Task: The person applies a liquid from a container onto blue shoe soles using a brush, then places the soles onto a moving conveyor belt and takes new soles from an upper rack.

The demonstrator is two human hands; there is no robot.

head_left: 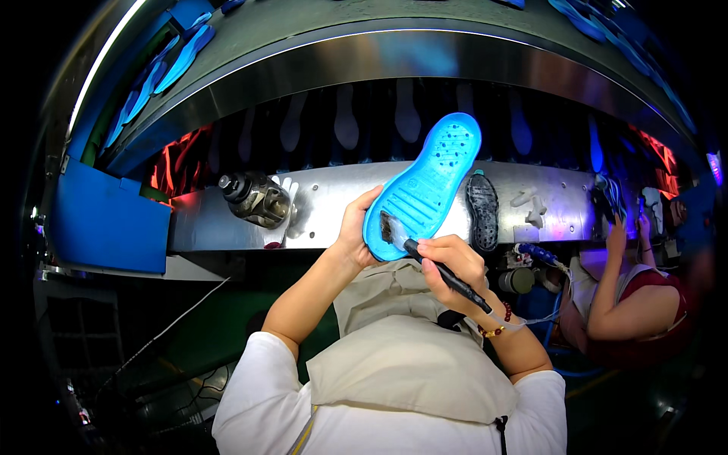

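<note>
A bright blue shoe sole is held up tilted over the bench edge, its ribbed, hole-marked inner side facing me. My left hand grips its near end by the left rim. In my right hand is a brush with a black handle. Its bristles touch the sole's inner surface at the near end, and a thin pale tube or cord trails from the handle past my wrist. A dark patterned outsole lies on the metal bench just right of the blue sole.
A dark bottle-like container stands on the metal bench at left, beside a white cloth or glove. Small white pieces lie at right. Behind, soles hang or stand in a dark recess under a belt. A co-worker sits at right.
</note>
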